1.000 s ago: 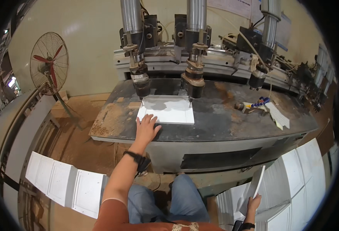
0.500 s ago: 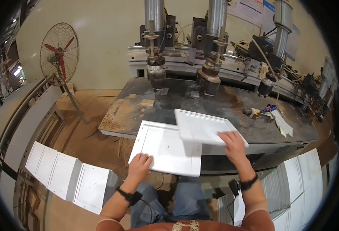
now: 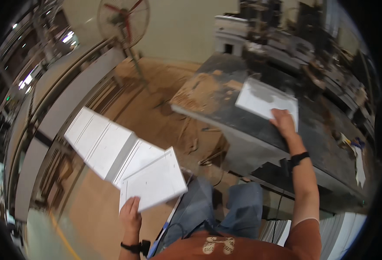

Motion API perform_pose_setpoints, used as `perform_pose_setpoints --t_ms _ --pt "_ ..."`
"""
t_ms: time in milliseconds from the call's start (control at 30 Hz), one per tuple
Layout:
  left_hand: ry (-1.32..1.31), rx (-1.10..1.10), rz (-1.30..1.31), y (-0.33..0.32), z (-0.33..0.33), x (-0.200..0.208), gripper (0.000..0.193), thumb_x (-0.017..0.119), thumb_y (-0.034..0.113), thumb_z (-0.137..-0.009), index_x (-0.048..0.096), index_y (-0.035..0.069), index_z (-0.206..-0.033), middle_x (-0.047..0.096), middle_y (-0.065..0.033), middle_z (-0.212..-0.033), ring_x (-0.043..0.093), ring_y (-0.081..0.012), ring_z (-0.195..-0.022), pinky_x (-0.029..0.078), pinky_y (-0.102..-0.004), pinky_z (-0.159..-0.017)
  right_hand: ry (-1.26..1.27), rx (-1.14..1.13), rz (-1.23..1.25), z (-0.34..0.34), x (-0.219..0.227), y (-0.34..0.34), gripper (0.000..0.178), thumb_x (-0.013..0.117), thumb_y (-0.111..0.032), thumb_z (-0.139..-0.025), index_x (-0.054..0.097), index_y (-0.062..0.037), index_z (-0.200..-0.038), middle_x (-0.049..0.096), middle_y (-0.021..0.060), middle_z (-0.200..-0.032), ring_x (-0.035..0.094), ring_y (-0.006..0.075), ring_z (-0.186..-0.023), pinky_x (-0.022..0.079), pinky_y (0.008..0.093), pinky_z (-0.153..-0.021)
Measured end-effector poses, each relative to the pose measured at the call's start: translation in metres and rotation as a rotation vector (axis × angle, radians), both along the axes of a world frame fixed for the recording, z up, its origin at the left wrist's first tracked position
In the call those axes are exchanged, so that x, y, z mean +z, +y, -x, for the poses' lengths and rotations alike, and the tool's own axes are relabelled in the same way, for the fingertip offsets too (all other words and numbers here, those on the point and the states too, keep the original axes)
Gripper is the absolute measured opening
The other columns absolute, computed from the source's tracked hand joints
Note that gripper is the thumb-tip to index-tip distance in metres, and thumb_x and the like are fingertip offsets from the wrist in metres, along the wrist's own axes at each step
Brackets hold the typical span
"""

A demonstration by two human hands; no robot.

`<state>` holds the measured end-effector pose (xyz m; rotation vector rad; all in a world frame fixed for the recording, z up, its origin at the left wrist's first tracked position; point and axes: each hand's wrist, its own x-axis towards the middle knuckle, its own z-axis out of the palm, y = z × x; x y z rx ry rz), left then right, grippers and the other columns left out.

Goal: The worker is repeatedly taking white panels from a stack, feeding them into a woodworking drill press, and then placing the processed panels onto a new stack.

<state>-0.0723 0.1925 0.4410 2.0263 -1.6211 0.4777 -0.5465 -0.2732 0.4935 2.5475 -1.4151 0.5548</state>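
My left hand (image 3: 131, 215) grips the near left corner of a white rectangular door panel (image 3: 154, 180) with a raised border. That panel is beside my left knee, overlapping the near end of a row of white panels (image 3: 100, 143); I cannot tell whether they touch. Over the dark machine table (image 3: 260, 132), my right hand (image 3: 285, 122) holds the near right edge of a second white panel (image 3: 260, 97). Its thumb and the underside of the panel are hidden. Both wrists wear black bands.
Machine heads (image 3: 312, 71), blurred, stand along the table's back. Sawdust (image 3: 204, 89) covers its left end. A caged fan (image 3: 124, 19) stands at the far left, and a long rail frame (image 3: 74, 91) runs down the left side. More white panels (image 3: 345, 232) are stacked at the lower right.
The view has swung left. The two panels, overlapping before, are apart: my left hand has carried one to the panels on the left, while my right hand has the other farther over the table.
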Motion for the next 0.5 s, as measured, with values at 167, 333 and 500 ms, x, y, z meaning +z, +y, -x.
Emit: perform_pose_setpoints --t_ms 167,333,500 --pt "0.023 0.225 -0.061 -0.024 -0.013 -0.04 0.053 0.056 -0.006 -0.074 0.06 0.006 -0.125 0.065 -0.0138 -0.117 0.061 -0.034 -0.109 0.048 -0.0429 -0.095 -0.111 -0.042 0.029 -0.019 0.015 0.029 0.044 0.069 -0.022 -0.084 0.06 -0.0077 -0.125 0.057 0.0133 -0.13 0.053 0.0349 -0.115 0.043 0.0422 -0.098" --pt "-0.104 0.435 -0.373 -0.068 -0.015 -0.083 0.059 0.066 0.007 -0.081 0.047 0.001 -0.136 0.054 -0.0185 -0.133 0.049 -0.0377 -0.123 0.038 -0.0474 -0.107 -0.388 0.047 0.049 0.001 0.007 0.118 0.039 0.066 -0.012 -0.086 0.059 -0.0049 -0.123 0.056 0.0161 -0.129 0.05 0.0352 -0.122 0.038 0.0402 -0.104" --pt "0.177 0.135 -0.344 -0.066 -0.061 -0.129 0.08 0.083 0.027 -0.069 0.047 -0.003 -0.133 0.049 -0.024 -0.137 0.044 -0.04 -0.129 0.035 -0.0463 -0.11 -0.61 -0.269 0.134 0.109 -0.081 0.236 0.034 0.064 -0.004 -0.086 0.061 -0.0031 -0.121 0.058 0.0172 -0.127 0.051 0.0357 -0.121 0.038 0.0422 -0.104"
